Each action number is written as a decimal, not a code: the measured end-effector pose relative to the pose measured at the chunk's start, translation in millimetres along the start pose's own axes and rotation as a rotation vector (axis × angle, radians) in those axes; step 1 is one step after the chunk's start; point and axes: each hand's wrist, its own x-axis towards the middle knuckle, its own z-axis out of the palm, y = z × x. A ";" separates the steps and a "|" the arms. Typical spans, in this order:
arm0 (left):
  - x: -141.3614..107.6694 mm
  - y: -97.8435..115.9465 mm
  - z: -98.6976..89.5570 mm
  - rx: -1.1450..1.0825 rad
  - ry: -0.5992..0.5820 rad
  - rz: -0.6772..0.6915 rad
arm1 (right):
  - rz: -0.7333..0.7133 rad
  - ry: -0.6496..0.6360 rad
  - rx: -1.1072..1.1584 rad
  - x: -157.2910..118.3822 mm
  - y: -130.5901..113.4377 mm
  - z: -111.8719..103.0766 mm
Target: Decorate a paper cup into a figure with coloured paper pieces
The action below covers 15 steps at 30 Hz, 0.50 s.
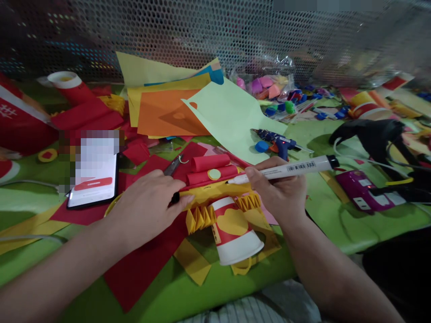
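A figure made from a paper cup (235, 244) lies on its back, with a yellow paper face (210, 192), folded yellow paper arms (201, 219) and a rolled red paper hat (211, 168) with a round yellow piece. My left hand (156, 199) is closed on the left side of its head. A small black piece (174, 198) sticks out by those fingers; I cannot tell what it is. Gripped in my right hand (279, 188) is a white marker (289, 170), its black tip at the face beside a thin dark curved line.
On the green table (323, 143) are a phone (96, 172), scissors (173, 166), a blue glue gun (278, 141) and a purple device with cables (367, 190). Coloured paper sheets (168, 110) and a bag of bright pieces (266, 85) stand near the mesh panel (202, 36).
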 end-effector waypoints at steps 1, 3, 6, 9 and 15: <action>0.1 0.1 -0.2 0.003 -0.003 -0.001 | 0.002 0.005 -0.002 0.1 0.1 -0.1; 0.0 0.3 -0.5 0.008 -0.003 0.004 | 0.008 0.008 -0.008 0.5 -0.1 -0.5; -0.4 0.1 -0.2 0.008 0.004 0.016 | 0.010 -0.004 -0.029 1.3 -0.6 -1.4; -0.6 -0.2 0.5 -0.001 0.003 0.015 | 0.007 -0.004 -0.034 2.0 -0.7 -2.0; 0.1 -0.7 1.1 -0.013 -0.005 0.010 | 0.013 0.026 -0.014 2.3 0.2 -2.3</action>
